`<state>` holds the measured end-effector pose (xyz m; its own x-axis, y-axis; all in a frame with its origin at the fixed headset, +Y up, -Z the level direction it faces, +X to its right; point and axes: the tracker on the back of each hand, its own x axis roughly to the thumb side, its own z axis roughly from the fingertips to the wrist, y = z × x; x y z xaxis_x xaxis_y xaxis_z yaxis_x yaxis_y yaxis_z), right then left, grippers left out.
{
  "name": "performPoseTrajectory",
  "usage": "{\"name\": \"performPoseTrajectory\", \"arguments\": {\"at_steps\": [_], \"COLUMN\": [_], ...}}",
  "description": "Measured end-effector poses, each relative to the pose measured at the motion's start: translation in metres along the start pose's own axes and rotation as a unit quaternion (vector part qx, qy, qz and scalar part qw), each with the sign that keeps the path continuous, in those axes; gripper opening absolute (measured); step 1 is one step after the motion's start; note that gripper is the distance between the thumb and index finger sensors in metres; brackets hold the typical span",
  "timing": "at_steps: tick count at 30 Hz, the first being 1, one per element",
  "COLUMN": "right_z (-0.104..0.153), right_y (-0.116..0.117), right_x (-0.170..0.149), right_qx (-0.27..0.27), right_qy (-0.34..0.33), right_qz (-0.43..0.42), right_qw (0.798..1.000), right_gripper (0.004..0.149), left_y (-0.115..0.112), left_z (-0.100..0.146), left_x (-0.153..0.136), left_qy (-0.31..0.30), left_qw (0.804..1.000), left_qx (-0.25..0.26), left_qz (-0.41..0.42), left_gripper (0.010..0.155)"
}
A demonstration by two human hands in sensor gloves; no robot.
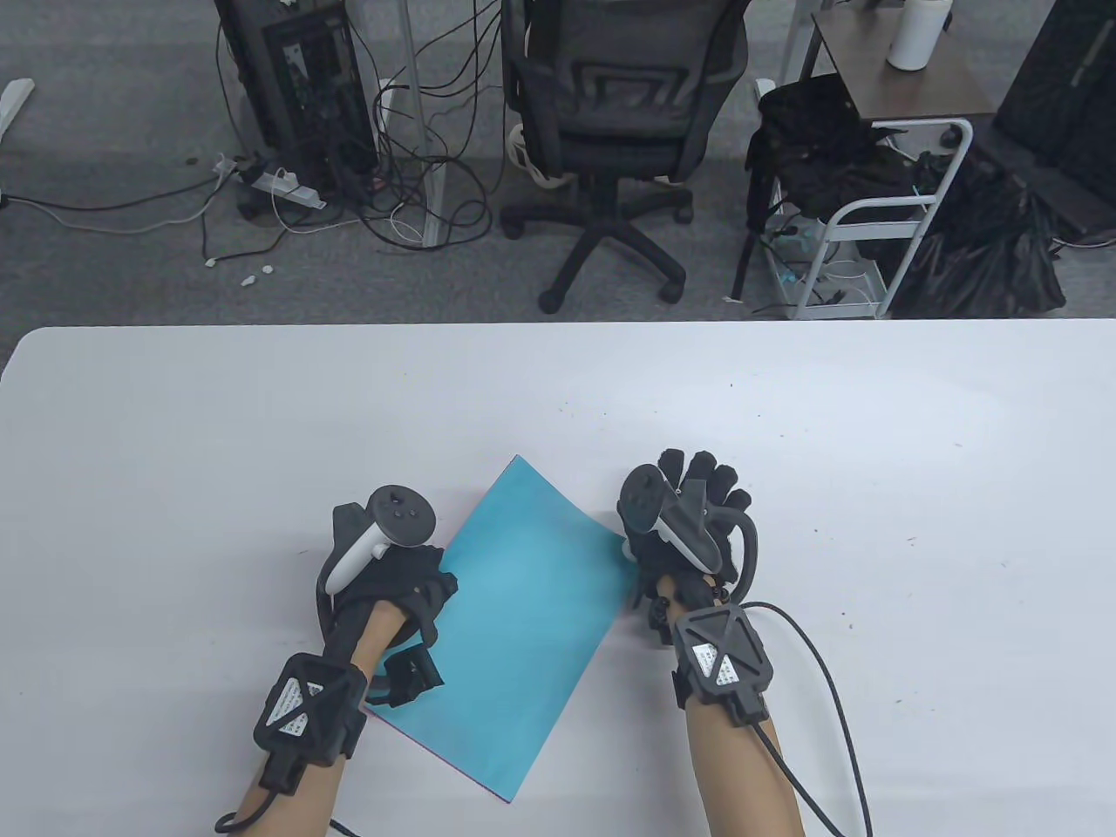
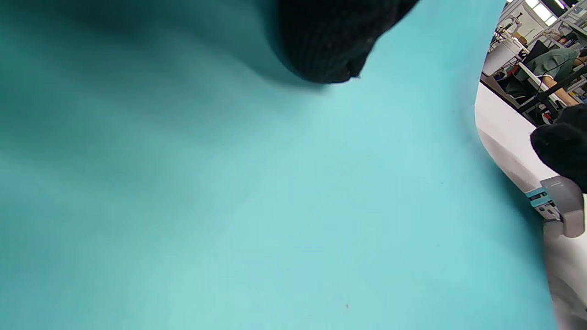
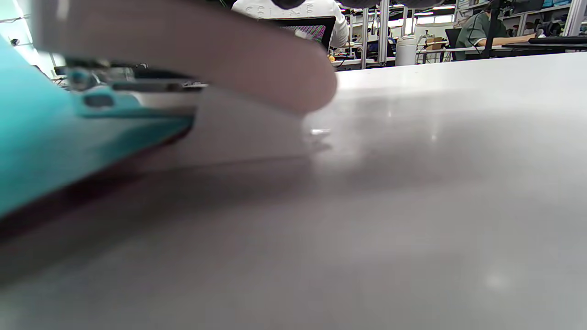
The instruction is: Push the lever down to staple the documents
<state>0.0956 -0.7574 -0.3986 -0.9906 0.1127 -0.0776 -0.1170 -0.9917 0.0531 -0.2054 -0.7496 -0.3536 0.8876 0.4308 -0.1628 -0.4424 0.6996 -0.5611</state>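
Note:
A stack of blue paper (image 1: 523, 610) lies at an angle at the table's near middle. My left hand (image 1: 392, 593) holds its left edge. In the left wrist view a gloved fingertip (image 2: 330, 41) presses on the sheet (image 2: 275, 192), and the other fingers are hidden. My right hand (image 1: 689, 523) covers a white stapler (image 1: 626, 549) at the paper's right corner. In the right wrist view the stapler (image 3: 206, 50) stands on the table with the paper's corner (image 3: 46, 151) in its mouth. It also shows in the left wrist view (image 2: 564, 215), under the right glove (image 2: 564, 142).
The white table (image 1: 872, 488) stretches wide around the paper, and its far edge runs across the middle of the table view. An office chair (image 1: 610, 131), cables and a small cart (image 1: 872, 218) stand on the floor beyond it.

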Motion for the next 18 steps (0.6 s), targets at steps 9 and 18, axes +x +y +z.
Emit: {"name": "performPoseTrajectory", "arguments": {"at_steps": [9, 18], "right_z": [0.001, 0.000], "right_y": [0.003, 0.005], "right_x": [0.015, 0.018], "right_qx": [-0.005, 0.019], "right_qy": [-0.014, 0.000], "right_qz": [0.075, 0.085], "right_qw": [0.997, 0.996], "right_gripper": [0.081, 0.080], "left_y": [0.000, 0.000], "left_z": [0.000, 0.000], "left_x": [0.001, 0.001], "left_qy": [0.001, 0.000], "left_qw": [1.000, 1.000], "left_qx": [0.001, 0.001], "left_qz": [-0.003, -0.002], "left_gripper": [0.041, 0.041]}}
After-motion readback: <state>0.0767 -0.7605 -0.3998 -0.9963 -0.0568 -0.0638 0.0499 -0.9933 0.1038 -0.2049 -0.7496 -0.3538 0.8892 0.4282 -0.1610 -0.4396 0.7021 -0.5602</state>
